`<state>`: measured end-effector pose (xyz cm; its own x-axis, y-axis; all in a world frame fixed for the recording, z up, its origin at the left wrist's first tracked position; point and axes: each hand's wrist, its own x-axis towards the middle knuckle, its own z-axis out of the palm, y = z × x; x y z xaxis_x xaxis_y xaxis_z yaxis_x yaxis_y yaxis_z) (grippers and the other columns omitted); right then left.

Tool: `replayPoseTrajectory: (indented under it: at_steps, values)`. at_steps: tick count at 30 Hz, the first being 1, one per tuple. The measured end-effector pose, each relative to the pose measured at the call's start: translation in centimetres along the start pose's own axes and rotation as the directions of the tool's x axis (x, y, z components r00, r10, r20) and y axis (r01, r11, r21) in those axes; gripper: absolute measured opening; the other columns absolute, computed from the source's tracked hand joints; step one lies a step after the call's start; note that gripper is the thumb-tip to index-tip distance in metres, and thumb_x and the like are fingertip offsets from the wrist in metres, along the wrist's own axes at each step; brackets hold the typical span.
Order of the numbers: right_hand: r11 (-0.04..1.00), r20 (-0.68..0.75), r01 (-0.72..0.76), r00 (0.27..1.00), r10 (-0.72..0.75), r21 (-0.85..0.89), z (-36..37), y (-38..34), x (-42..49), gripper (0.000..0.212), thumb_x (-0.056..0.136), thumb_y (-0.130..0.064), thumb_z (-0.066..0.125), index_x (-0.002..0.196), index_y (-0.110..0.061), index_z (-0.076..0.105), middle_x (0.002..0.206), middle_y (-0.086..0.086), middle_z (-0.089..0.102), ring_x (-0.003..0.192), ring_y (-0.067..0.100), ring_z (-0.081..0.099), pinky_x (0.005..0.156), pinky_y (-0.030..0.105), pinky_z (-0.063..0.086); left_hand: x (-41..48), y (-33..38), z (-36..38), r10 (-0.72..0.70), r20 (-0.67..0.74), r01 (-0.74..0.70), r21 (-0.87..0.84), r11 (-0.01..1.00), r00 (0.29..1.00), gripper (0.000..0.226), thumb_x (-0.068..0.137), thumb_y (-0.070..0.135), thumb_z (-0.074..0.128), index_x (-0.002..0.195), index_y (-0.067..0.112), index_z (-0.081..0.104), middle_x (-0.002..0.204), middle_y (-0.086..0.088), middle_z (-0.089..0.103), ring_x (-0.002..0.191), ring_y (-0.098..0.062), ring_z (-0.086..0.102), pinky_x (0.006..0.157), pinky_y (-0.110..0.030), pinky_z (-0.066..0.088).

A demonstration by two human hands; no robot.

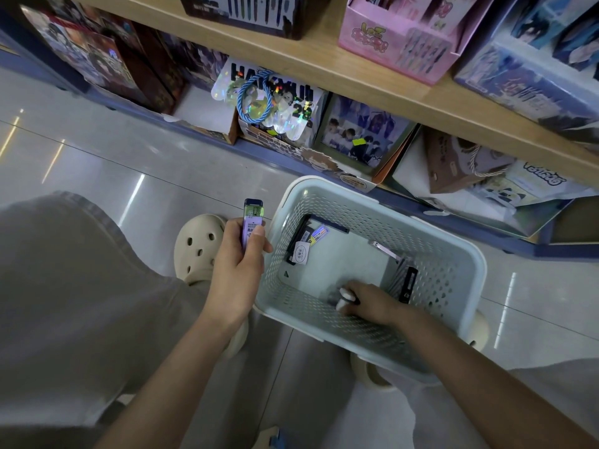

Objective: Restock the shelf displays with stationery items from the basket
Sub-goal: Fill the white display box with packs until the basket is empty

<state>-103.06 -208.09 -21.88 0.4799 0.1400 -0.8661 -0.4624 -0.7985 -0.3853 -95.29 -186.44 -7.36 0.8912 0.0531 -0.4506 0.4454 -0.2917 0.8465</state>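
- A pale blue perforated plastic basket (356, 205) sits on the glossy tiled floor (81, 157) in front of the lowest shelf, between the knees of a crouching person.
- The right hand (372, 303) reaches down inside the basket near its closest wall, fingers curled around a small white-and-dark item (343, 298); motion blur hides what the item is.
- The left hand (236, 270) is held just outside the basket's left wall, gripping a slim purple stationery pack (252, 222) upright, with the thumb pressed over its printed label.
- More stock lies on the basket floor: black packs with a white sticker (299, 247) and a pack with a holographic label (319, 234) at the far left, and striped dark packs (403, 281) leaning against the right wall.
- A cream clog (197, 247) shows beside the left hand, next to a grey trouser leg (64, 286).
- On the lowest shelf behind the basket stand a display carrying a blue rope loop (256, 95), a box of photo cards (359, 134) and a brown bag with a rope handle (453, 166).
- Above them, a wooden shelf (324, 63) carries a pink display box (398, 43) among darker and blue boxes.
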Motion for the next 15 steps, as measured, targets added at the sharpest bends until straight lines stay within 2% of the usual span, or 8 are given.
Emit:
replayPoseTrajectory:
  at_steps: [4,6,7,8,10,12,13,15]
  values:
    - [0.987,-0.046,0.042,0.998,-0.035,0.153,-0.1,-1.1,-0.9,0.043,0.095,-0.025,0.057,0.133,-0.009,0.045,0.136,0.007,0.052,0.123,0.019,0.049,0.092,0.021,0.035,-0.6,0.4,0.0,-0.016,0.017,0.016,-0.014,1.0,1.0,0.017,0.097,0.02,0.05,0.08,0.02,0.046,0.069,0.005,0.048,0.051,0.002,0.04,0.055,-0.012,0.038]
    - [0.959,-0.149,0.108,0.986,-0.07,0.263,-0.8,-2.4,-1.9,0.02,0.095,-0.023,0.055,0.114,-0.016,0.054,0.112,0.001,0.062,0.099,0.011,0.056,0.082,0.019,0.037,-0.9,0.4,0.2,-0.028,0.035,0.029,-0.028,0.999,0.999,0.021,0.091,0.017,0.06,0.075,0.019,0.047,0.06,0.01,0.045,0.047,0.001,0.038,0.051,-0.011,0.035]
    - [0.933,-0.192,0.141,0.978,-0.08,0.33,-1.3,-3.3,-2.5,0.006,0.096,-0.021,0.055,0.102,-0.02,0.054,0.096,-0.003,0.062,0.085,0.006,0.055,0.074,0.019,0.04,-1.1,0.4,0.4,-0.038,0.047,0.04,-0.037,0.999,0.998,0.024,0.088,0.015,0.065,0.071,0.017,0.047,0.055,0.012,0.043,0.046,0.0,0.035,0.048,-0.011,0.033]
    - [0.903,-0.23,0.174,0.969,-0.087,0.393,-1.9,-4.4,-3.2,0.002,0.096,-0.019,0.054,0.095,-0.019,0.052,0.087,-0.005,0.059,0.076,0.004,0.053,0.066,0.015,0.04,-1.4,0.3,0.6,-0.049,0.058,0.052,-0.054,0.997,0.997,0.025,0.086,0.015,0.067,0.07,0.015,0.048,0.051,0.014,0.042,0.046,-0.001,0.033,0.047,-0.013,0.032]
    - [0.82,-0.293,0.24,0.952,-0.093,0.52,-3.2,-6.6,-5.1,0.004,0.096,-0.018,0.053,0.097,-0.014,0.055,0.081,-0.004,0.059,0.068,0.001,0.053,0.056,0.011,0.039,-1.8,0.3,1.1,-0.074,0.079,0.08,-0.069,0.994,0.994,0.025,0.088,0.019,0.065,0.071,0.013,0.048,0.05,0.013,0.04,0.046,-0.003,0.032,0.048,-0.017,0.032]
    - [0.708,-0.328,0.294,0.94,-0.093,0.642,-4.3,-8.8,-7.3,0.01,0.097,-0.017,0.051,0.091,-0.015,0.058,0.068,-0.009,0.06,0.055,-0.004,0.052,0.051,0.011,0.037,-2.3,0.6,1.6,-0.098,0.113,0.11,-0.105,0.988,0.989,0.024,0.093,0.019,0.059,0.072,0.012,0.049,0.055,0.003,0.048,0.044,-0.007,0.041,0.047,-0.02,0.039]
    - [0.648,-0.33,0.31,0.939,-0.094,0.695,-4.6,-9.8,-8.3,0.011,0.097,-0.018,0.051,0.091,-0.016,0.059,0.066,-0.009,0.061,0.054,-0.001,0.053,0.052,0.014,0.038,-2.5,0.8,1.8,-0.109,0.137,0.129,-0.147,0.981,0.984,0.02,0.094,0.017,0.056,0.075,0.013,0.052,0.059,-0.002,0.055,0.045,-0.007,0.048,0.047,-0.02,0.044]
    - [0.552,-0.326,0.322,0.941,-0.094,0.769,-5.2,-11.4,-10.1,0.016,0.097,-0.023,0.052,0.105,-0.014,0.061,0.083,-0.003,0.069,0.074,0.011,0.064,0.066,0.025,0.048,-3.1,1.7,2.1,-0.14,0.193,0.181,-0.213,0.96,0.971,0.011,0.095,0.015,0.055,0.088,0.01,0.062,0.076,-0.009,0.067,0.059,-0.011,0.062,0.056,-0.019,0.052]
